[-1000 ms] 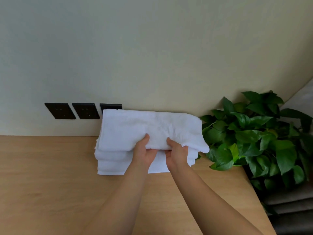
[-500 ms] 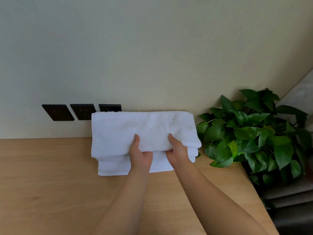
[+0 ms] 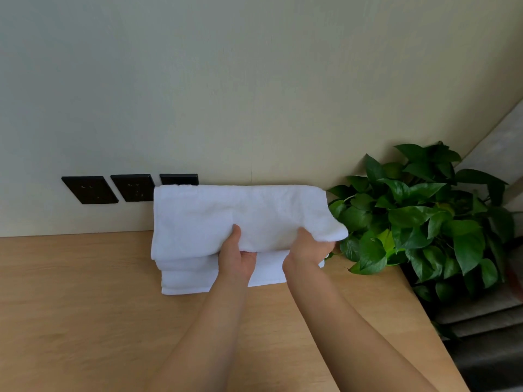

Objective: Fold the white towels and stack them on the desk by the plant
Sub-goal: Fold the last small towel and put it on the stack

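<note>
Folded towel [image 3: 240, 213] sits atop the towel stack [image 3: 192, 281] on the worktop [image 3: 85, 306] beside the plant [image 3: 418, 216]; left hand [image 3: 236, 257] and right hand [image 3: 307, 248] grip its near edge (thumbs on top).

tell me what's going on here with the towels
A person is holding a folded towel by its near edge, left hand and right hand both gripping it. It sits over a stack of folded white towels on the wooden desk, right beside the plant. Whether it rests fully on the stack cannot be told. The hands have not let go.
</note>
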A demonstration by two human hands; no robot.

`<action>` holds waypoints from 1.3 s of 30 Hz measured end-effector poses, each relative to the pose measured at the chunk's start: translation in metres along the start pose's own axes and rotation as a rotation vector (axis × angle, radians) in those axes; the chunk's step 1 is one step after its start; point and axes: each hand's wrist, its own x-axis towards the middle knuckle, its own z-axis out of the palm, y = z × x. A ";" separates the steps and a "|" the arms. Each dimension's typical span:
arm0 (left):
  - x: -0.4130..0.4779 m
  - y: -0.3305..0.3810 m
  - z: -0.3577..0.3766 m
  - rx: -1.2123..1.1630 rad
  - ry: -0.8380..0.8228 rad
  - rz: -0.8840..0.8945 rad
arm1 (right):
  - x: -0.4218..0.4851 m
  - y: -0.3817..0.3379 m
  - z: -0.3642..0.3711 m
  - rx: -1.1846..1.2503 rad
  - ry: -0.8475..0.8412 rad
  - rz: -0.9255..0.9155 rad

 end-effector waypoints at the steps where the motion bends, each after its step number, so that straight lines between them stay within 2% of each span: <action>1: 0.000 -0.001 0.001 0.001 0.018 0.011 | -0.001 -0.008 0.004 0.015 0.007 -0.089; 3: 0.001 -0.004 0.000 -0.013 0.045 0.020 | -0.002 -0.026 0.012 0.036 -0.036 -0.271; 6: -0.001 -0.005 -0.001 -0.066 0.057 0.007 | -0.003 -0.041 0.029 -0.036 -0.242 -0.683; 9: -0.002 -0.004 -0.004 -0.087 0.008 -0.024 | 0.003 -0.024 0.052 -0.314 -0.499 -1.001; 10: -0.002 -0.003 -0.004 -0.081 -0.009 -0.035 | 0.007 -0.013 0.057 -0.449 -0.606 -1.055; 12: -0.001 -0.001 -0.004 -0.066 -0.044 -0.045 | 0.018 0.013 0.059 -0.766 -0.829 -1.039; 14: 0.000 -0.002 -0.007 -0.046 -0.076 -0.042 | 0.031 0.034 0.054 -1.120 -0.923 -1.035; 16: 0.000 -0.004 -0.008 -0.046 -0.071 -0.040 | 0.041 0.043 0.052 -1.285 -0.899 -1.096; 19: -0.001 -0.006 -0.004 -0.086 -0.039 -0.024 | 0.050 0.037 0.053 -1.376 -0.890 -1.127; 22: -0.003 -0.007 -0.002 -0.107 -0.037 -0.033 | 0.063 0.029 0.046 -1.511 -0.800 -1.163; 30: -0.002 -0.010 -0.002 -0.120 -0.002 -0.009 | 0.093 0.012 0.027 -1.633 -0.526 -1.016; 36: -0.002 -0.012 -0.004 -0.113 -0.003 0.006 | 0.098 0.004 0.018 -1.672 -0.461 -0.917; 39: -0.002 -0.010 -0.003 -0.130 -0.012 0.018 | 0.084 0.004 0.032 -1.778 -0.415 -0.973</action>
